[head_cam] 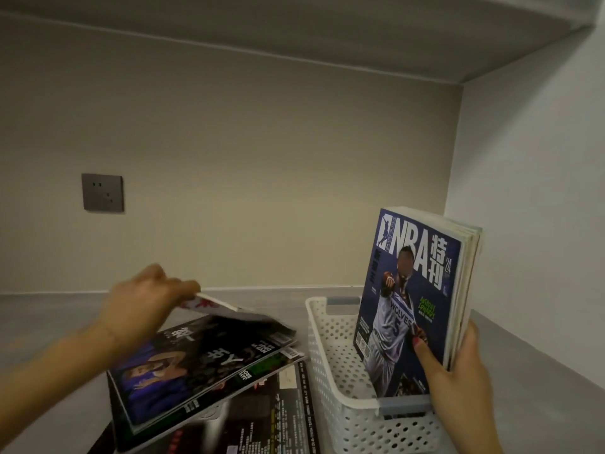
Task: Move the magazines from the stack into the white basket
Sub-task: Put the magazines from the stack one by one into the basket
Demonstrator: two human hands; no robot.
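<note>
Left hand [144, 306] reaches in from lower left, forearm angled up toward the stack [209, 381], wrist slightly bent. Its fingertips are pinched on the far edge of the top magazine [229, 311], lifting that edge so the cover curls up off the pile. Grip is closed on that magazine, thumb side hidden behind the fingers.

Right hand [458, 375] comes up from lower right, fingers wrapped round the near bottom corner of a bundle of magazines [419, 299], thumb pressed flat on the front NBA cover. Grip is clamped on the bundle. The bundle stands upright, leaning slightly right, its lower end down inside the white basket [330, 362] against the right side.

The basket sits on the grey table [49, 322], just right of the stack, nearly touching it. The stack's remaining magazines lie flat, fanned askew, dark covers up.

Grey wall socket [102, 192] on the back wall, well left.
</note>
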